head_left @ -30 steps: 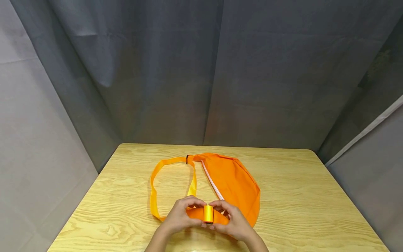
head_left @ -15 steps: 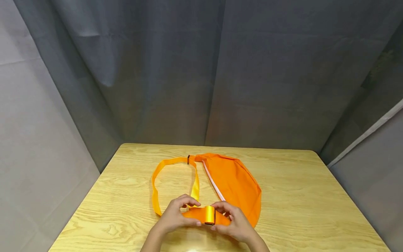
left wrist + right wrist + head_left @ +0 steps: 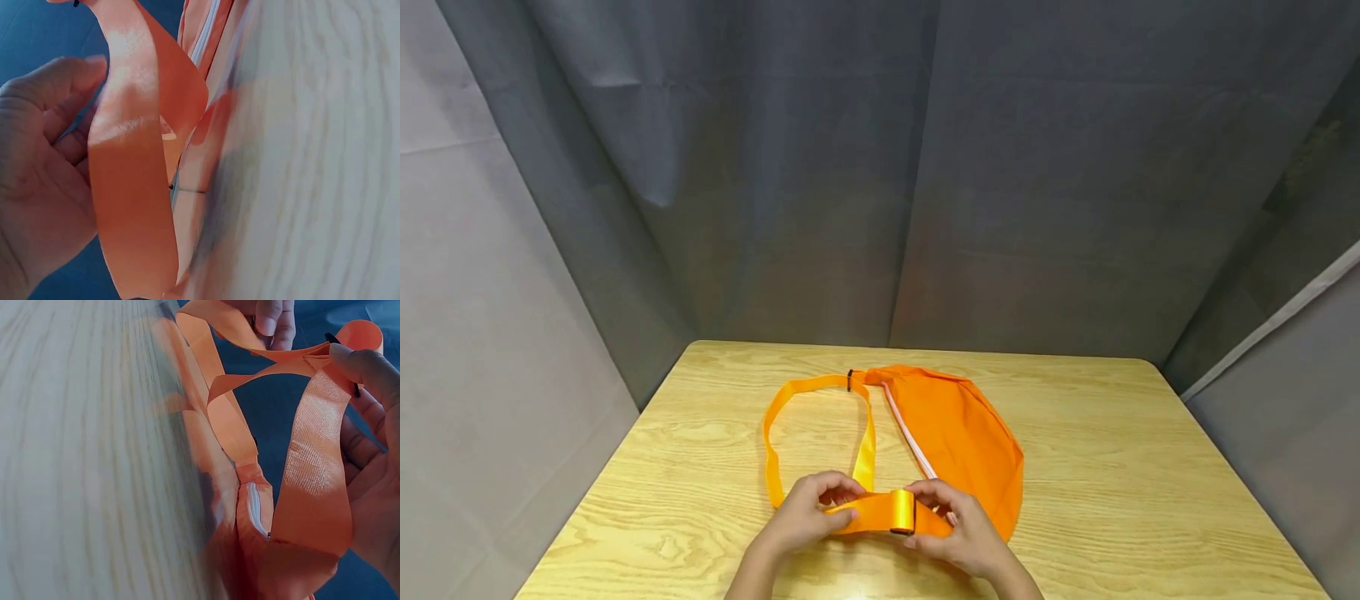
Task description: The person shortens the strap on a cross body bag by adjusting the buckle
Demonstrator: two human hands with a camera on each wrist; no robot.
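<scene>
An orange fabric bag [image 3: 962, 450] with a white zipper [image 3: 908, 429] lies on the wooden table. Its orange strap [image 3: 868, 454] loops out to the left and comes round to the front. My left hand [image 3: 808, 510] holds the front stretch of strap between thumb and fingers; in the left wrist view the strap [image 3: 128, 169] hides part of those fingers. To its right, my right hand [image 3: 958, 529] pinches the strap at a dark slide buckle [image 3: 331, 339], where a short fold of strap [image 3: 902, 510] curls over.
The wooden table [image 3: 1112, 467] spreads to both sides of the bag. A second black slide buckle [image 3: 849, 381] sits where the strap meets the bag's far end. Grey curtains [image 3: 797, 183] hang behind the table and on both sides.
My left hand has slid left along the strap, away from the buckle, showing more strap between the hands. The right hand stays at the buckle, which has shifted slightly right.
</scene>
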